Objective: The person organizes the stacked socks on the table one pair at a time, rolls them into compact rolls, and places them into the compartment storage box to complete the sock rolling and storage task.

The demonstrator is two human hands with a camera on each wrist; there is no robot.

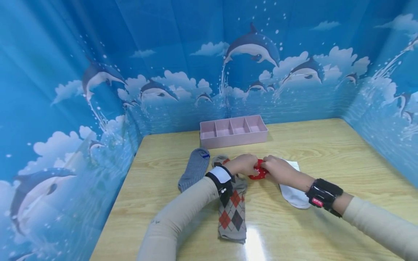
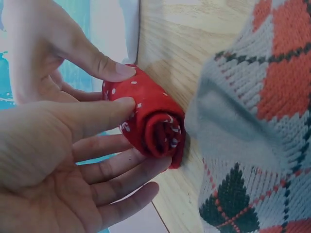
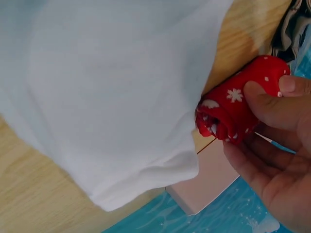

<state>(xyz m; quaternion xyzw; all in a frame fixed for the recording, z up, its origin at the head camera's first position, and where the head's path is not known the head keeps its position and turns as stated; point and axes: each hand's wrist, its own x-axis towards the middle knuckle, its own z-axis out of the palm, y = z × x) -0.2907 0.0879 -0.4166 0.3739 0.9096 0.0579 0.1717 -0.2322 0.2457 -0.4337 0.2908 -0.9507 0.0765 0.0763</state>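
A red sock (image 1: 259, 170) with white snowflake marks is rolled into a tight bundle, its spiral end showing in the left wrist view. My left hand (image 1: 243, 165) pinches one end of the roll between thumb and fingers. At the other end, my right hand (image 1: 280, 170) grips it the same way, thumb on top. Under my left wrist lies an argyle sock (image 1: 232, 217) in grey, red and black, partly hidden by the arm. A white sock (image 1: 295, 195) lies flat beneath and beside my right hand. To the left rests a grey ribbed sock (image 1: 195, 168).
A pink box (image 1: 233, 139) with several compartments stands at the back of the wooden table (image 1: 339, 156). Behind and along both sides hangs a blue curtain (image 1: 183, 43) printed with dolphins.
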